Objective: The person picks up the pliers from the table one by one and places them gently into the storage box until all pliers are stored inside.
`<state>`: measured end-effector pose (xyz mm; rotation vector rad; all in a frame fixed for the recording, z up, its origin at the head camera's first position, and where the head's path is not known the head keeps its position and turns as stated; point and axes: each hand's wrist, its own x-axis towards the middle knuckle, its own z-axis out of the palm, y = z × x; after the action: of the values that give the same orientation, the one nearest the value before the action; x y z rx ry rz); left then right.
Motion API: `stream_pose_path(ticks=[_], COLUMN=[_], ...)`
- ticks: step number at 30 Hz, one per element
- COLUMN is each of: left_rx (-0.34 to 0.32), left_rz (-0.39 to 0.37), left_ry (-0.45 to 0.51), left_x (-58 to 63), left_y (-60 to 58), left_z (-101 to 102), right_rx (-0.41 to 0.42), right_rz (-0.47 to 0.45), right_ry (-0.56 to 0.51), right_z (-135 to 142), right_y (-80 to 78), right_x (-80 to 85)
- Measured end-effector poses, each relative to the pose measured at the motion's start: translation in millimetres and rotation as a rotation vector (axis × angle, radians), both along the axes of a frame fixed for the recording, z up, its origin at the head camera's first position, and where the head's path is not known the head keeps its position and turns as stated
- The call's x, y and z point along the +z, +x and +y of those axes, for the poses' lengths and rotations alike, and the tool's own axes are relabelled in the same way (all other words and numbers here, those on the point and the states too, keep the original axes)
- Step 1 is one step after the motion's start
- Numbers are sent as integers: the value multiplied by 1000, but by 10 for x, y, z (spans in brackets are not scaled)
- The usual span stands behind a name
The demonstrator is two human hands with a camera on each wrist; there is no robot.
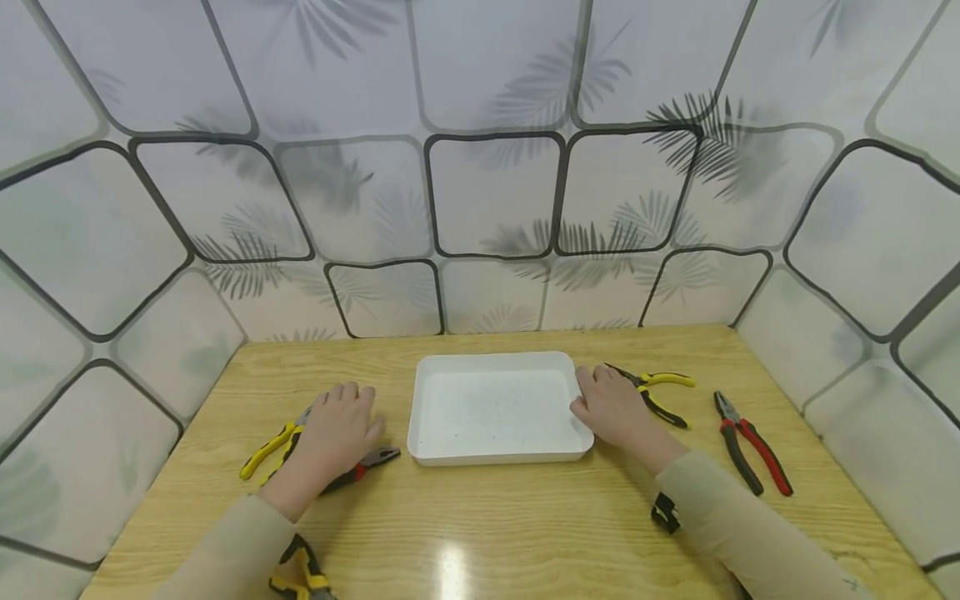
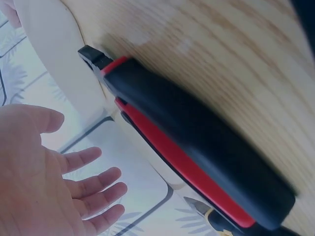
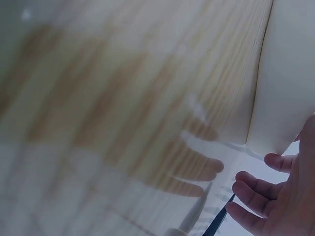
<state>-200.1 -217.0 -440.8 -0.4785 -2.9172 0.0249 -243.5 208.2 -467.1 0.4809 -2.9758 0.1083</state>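
A shallow white tray [image 1: 495,408] lies on the table between the two hands. My left hand [image 1: 341,433] is to its left, above two pliers, with fingers spread and nothing held. Partly beneath it are pliers with red and black handles [image 2: 197,142], their nose toward the tray, and yellow and black pliers [image 1: 264,452]. At the tray's right wall is my right hand [image 1: 611,404], fingers loosely bent beside the rim. In the right wrist view its fingers [image 3: 253,199] are slightly bent and apart. Just behind it lie long-nose pliers [image 1: 669,379] with yellow and black handles.
Pliers with red and black handles [image 1: 767,457] lie at the far right. Another yellow and black tool [image 1: 306,577] lies at the front left, beside the left sleeve. A small black object [image 1: 664,512] shows by the right sleeve. Patterned walls enclose the wooden table [image 1: 480,525].
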Motion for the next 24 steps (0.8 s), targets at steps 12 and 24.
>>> stream_pose_path(ticks=[12, 24], left_rx=[29, 50], left_rz=[-35, -29], left_ry=[-2, 35], left_x=[53, 79], left_y=[-1, 15], left_z=[-109, -229], right_rx=[-7, -11], right_rz=[-15, -30], right_ry=[-1, 2], right_z=[-3, -6], right_y=[-4, -17], right_x=[12, 4])
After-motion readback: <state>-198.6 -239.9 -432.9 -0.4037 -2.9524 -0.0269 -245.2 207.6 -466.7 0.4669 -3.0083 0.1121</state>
